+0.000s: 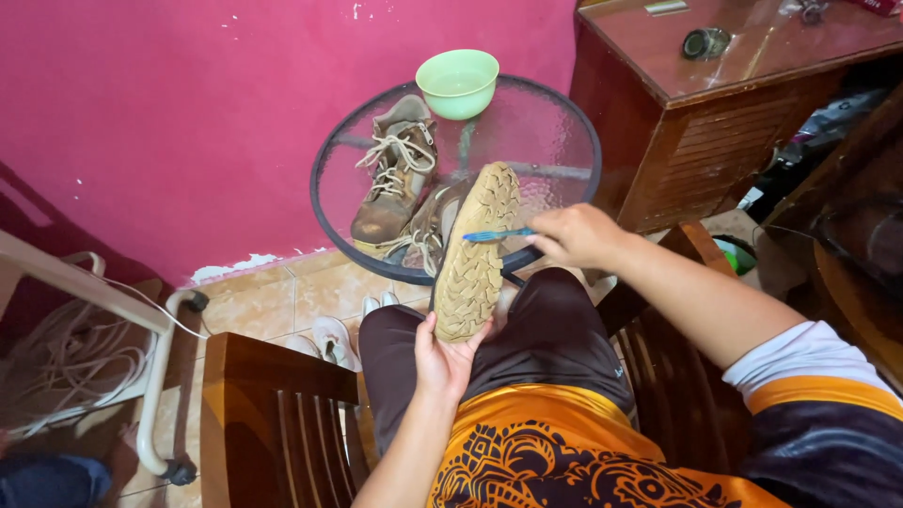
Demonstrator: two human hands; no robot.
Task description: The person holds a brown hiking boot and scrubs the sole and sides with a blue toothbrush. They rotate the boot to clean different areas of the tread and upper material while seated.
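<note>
My left hand [442,362] grips the heel of a brown boot [475,249], held sole-up over my lap, its muddy tan tread facing me. My right hand [574,235] holds a blue toothbrush [497,234] whose head lies across the sole near the toe. A second brown lace-up boot [395,169] stands upright on the round glass table [555,132], beside a pale green bowl [458,83] holding liquid.
A dark wooden cabinet [715,103] stands at the right with a small round object on top. A magenta wall is behind the table. I sit in a wooden slatted chair [273,414]. White sandals [334,339] lie on the tiled floor; a coiled rope [56,367] is at left.
</note>
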